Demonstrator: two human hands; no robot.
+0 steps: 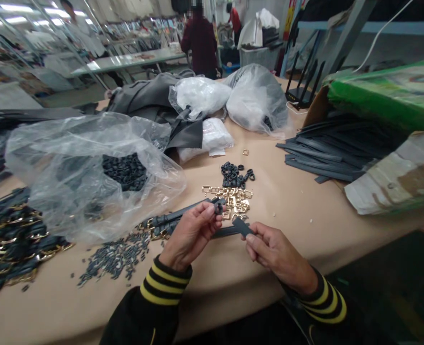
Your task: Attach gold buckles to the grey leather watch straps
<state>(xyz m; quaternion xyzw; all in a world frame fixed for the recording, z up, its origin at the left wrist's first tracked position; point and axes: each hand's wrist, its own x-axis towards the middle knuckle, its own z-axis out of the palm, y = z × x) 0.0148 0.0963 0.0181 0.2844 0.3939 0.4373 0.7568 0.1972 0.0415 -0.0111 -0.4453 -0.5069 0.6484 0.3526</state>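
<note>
My left hand (197, 230) is closed in a pinch on a small dark strap loop (219, 208). A flat dark strap (242, 226) is gripped by its end in my right hand (272, 249), between thumb and fingers. The two pieces are apart. Just beyond my hands lie a pile of gold buckles (237, 199) and a heap of dark strap loops (233, 173). Behind my left hand, dark straps with gold buckles (165, 221) lie together. Many small dark pieces (116, 256) are scattered to its left.
An open clear bag (64, 167) holds many dark loops. Buckled straps (10, 239) are piled far left. A green box (384, 91) at the right holds long dark strips (326, 148). More plastic bags (257, 103) stand behind. Other people (200, 45) are farther back.
</note>
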